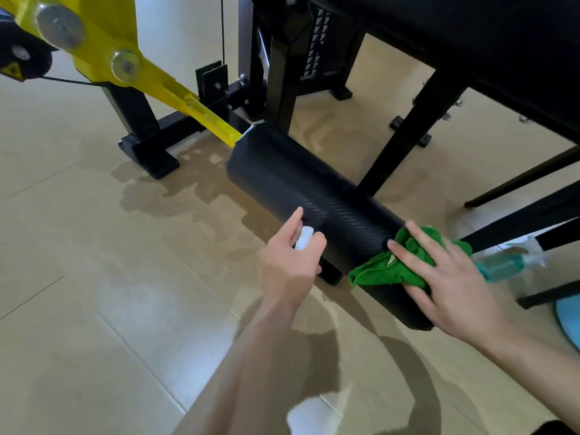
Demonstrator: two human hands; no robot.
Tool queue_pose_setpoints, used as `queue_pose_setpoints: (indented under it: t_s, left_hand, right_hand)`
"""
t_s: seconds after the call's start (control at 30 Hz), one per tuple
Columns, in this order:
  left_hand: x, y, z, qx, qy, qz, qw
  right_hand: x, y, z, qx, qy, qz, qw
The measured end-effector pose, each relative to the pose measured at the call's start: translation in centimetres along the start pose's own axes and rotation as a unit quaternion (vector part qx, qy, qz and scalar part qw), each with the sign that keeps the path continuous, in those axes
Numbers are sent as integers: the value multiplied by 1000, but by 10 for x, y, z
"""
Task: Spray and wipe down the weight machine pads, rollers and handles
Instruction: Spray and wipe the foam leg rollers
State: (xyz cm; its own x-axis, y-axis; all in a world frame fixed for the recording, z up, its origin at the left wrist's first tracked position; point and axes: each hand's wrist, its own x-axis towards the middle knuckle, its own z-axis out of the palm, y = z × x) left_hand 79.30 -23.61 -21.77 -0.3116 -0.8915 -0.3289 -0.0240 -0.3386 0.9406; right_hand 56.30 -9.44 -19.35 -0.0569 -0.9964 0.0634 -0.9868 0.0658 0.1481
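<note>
**A:** How will that roller pad [301,180] handle?

**B:** Soft padding under slick, woven-look vinyl, I'd judge; it hangs low over the floor on the yellow lever arm [175,89], and may turn under your push; steady it at the near end.

**A:** And the green cloth [383,271]?

**B:** Light, limp, bunched on the roller's near end; your right grip [452,277] lies flat on it, fingers spread straight, pressing rather than clutching.

**A:** The left?

**B:** Your left grip [290,262] is curled round the small white spray bottle [303,243], forefinger lifted; the bottle sits just beside the roller; both forearms reach forward.
</note>
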Motion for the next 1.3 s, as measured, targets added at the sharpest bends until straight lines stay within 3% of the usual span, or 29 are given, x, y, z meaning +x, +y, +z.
queue_pose_setpoints:
  t_s: [0.13,0.27,0.43,0.53,0.67,0.87,1.03,1.13,1.23,1.3]
  left_hand:
    - [9,-7,-6,-22,-1,-2,1000]
    - [14,2,-4,-30,4,-28,999]
    - [31,14,-13,-164,177,-125,962]
    - [34,12,-19,-174,245,-94,949]
    - [30,18,-15,-173,260,-49,949]
    - [25,24,2,-80,206,1,975]
    - [6,15,26,143,59,92,984]
    - [-9,12,50,284,-26,150,947]
    - [-17,-5,66,391,-27,261,882]
    - [-18,-15,68,447,-42,293,844]
  right_hand:
    - [-10,-29,4,-105,-35,-82,990]
    - [62,-57,12,-96,16,-53,994]
    - [200,-118,13,-69,46,-73,994]
    - [276,-151,4,-40,47,-62,996]
    - [313,-168,-9,-4,13,-62,998]
    - [161,-89,-2,36,35,-6,999]
    - [0,-24,5,13,-8,22,1000]
    - [-45,-5,5,17,-32,60,998]
    - [-68,13,9,77,-22,57,995]
    - [-79,26,8,152,25,63,986]
